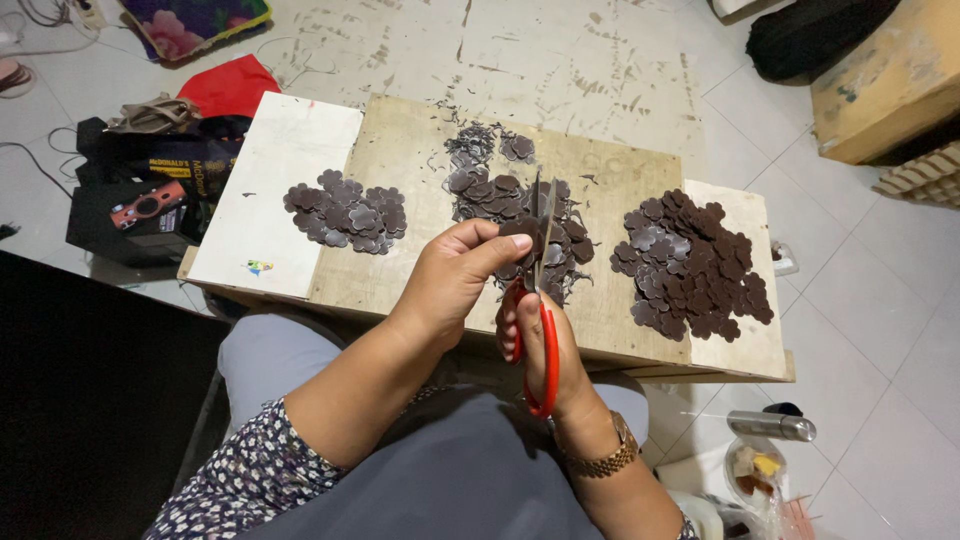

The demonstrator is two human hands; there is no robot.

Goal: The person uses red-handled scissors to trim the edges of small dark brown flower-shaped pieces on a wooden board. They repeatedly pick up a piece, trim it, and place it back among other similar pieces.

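Left hand [450,285] curled, thumb and fingers pinching brown cutout [520,232] over board [400,200]. Right hand [545,350] below, wrist bent, closed on red scissors [540,300], blades up at cutout.

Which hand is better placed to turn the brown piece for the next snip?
Left, probably. The left hand pinches the brown piece at the blades, while the right hand is occupied in the red scissors handles.
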